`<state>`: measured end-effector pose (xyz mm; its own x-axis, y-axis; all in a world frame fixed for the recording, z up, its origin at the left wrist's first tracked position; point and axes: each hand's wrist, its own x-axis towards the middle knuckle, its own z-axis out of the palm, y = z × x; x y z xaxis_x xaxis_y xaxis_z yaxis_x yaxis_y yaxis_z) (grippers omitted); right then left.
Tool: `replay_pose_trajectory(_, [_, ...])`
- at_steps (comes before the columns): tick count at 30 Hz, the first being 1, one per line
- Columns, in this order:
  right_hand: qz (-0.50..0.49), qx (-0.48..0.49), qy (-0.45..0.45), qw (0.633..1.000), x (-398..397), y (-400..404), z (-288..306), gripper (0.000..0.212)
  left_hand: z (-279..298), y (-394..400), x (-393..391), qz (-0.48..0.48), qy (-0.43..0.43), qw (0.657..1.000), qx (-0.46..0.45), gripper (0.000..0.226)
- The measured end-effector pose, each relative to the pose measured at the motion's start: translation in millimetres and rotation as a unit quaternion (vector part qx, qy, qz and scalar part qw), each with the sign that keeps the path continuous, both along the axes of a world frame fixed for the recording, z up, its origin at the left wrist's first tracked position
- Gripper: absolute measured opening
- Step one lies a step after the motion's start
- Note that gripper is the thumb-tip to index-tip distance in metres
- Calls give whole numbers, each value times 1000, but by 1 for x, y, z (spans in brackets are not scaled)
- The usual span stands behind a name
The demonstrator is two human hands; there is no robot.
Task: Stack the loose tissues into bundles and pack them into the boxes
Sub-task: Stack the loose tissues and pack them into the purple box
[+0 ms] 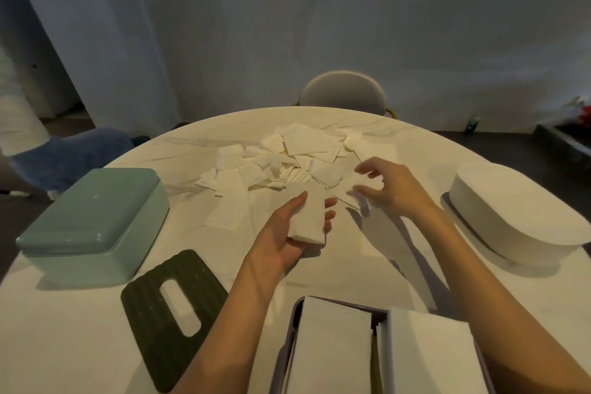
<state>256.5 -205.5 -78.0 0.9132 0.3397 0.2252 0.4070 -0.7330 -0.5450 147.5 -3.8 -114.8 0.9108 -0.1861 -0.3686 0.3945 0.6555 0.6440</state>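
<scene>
A heap of loose white tissues (pixel 287 160) lies spread over the far middle of the round table (pixel 80 345). My left hand (pixel 287 233) holds a small stacked bundle of tissues (pixel 307 217) in its palm, just in front of the heap. My right hand (pixel 393 189) hovers with fingers spread at the heap's right edge, touching a loose tissue; I cannot tell whether it grips it. An open purple-rimmed box (pixel 295 323) at the near edge holds two tissue bundles side by side.
A green box (pixel 92 221) stands upside down at the left. A dark ribbed lid with a slot (pixel 174 313) lies beside it. A white oval box (pixel 521 211) sits at the right. A chair back (pixel 342 91) stands beyond the table.
</scene>
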Motion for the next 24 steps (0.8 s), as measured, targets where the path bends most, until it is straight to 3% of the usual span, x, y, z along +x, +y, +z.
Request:
replay_pose_trajectory(2, [-8,-77,60,995,6,-8,-17,64,-4,4,4,18,-6,1000,-5,46])
replay_pose_trajectory(4, [2,-107,70,992,10,-10,-31,67,-7,4,6,24,-14,1000,-4,46])
replay_pose_trajectory(13, [-38,-131,-114,984,4,-3,-38,15,-13,13,2,18,-40,999,9,48])
replay_pose_trajectory(16, [-28,6,-63,998,1,-5,-21,16,-13,14,2,28,-51,998,24,50])
replay_pose_trajectory(20, [42,143,37,988,-18,1,28,24,-8,11,3,63,-41,997,20,60])
replay_pose_trajectory(24, [155,274,217,924,-36,5,58,42,-5,6,5,117,-51,992,-27,44])
